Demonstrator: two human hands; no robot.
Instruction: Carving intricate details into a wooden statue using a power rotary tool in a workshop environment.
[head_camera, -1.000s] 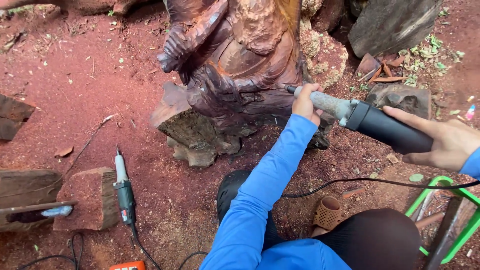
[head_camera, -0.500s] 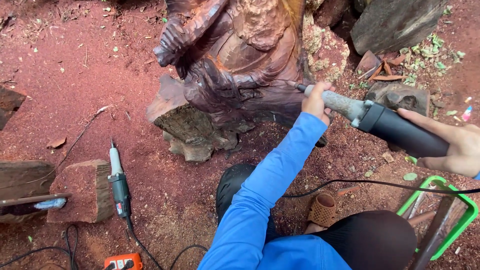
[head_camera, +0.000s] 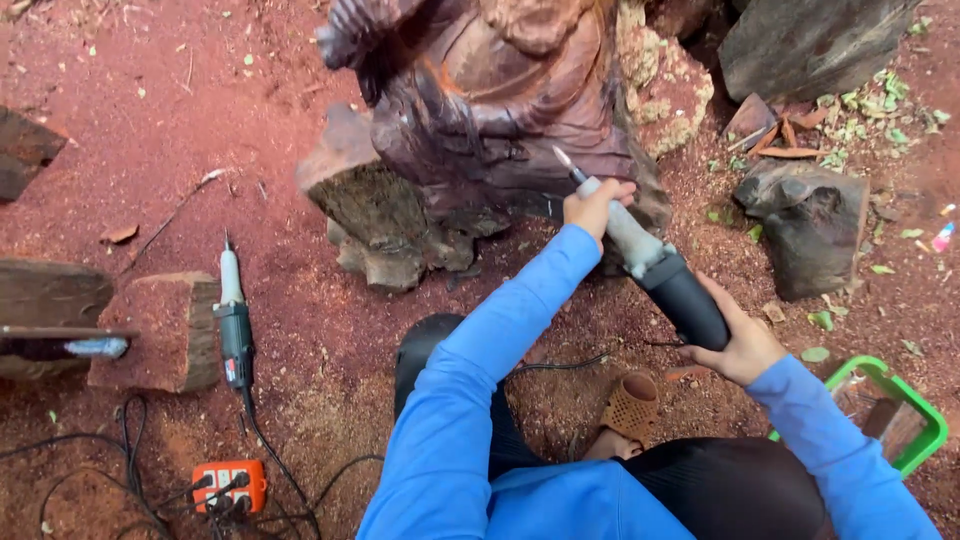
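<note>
Both hands clamp a grey-and-black handheld rotary grinder (head_camera: 655, 265), left hand (head_camera: 597, 205) near its tip, right hand (head_camera: 740, 345) at the rear, against a dark carved wooden statue (head_camera: 490, 100).

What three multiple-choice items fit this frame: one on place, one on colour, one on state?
1. Where does the spare grey and green corded grinder lie?
A. on the red dirt ground beside a wood block
B. in the green plastic crate
C. on the carving

2. What colour are the person's long sleeves?
A. red
B. blue
C. white

3. How is the long black and grey power carving tool held?
A. one hand
B. lying loose
C. both hands

A: it rests on soil left of the person.
B: both arms show blue.
C: left hand grips the front, right hand the rear, tip near the dark wooden carved statue.
</note>
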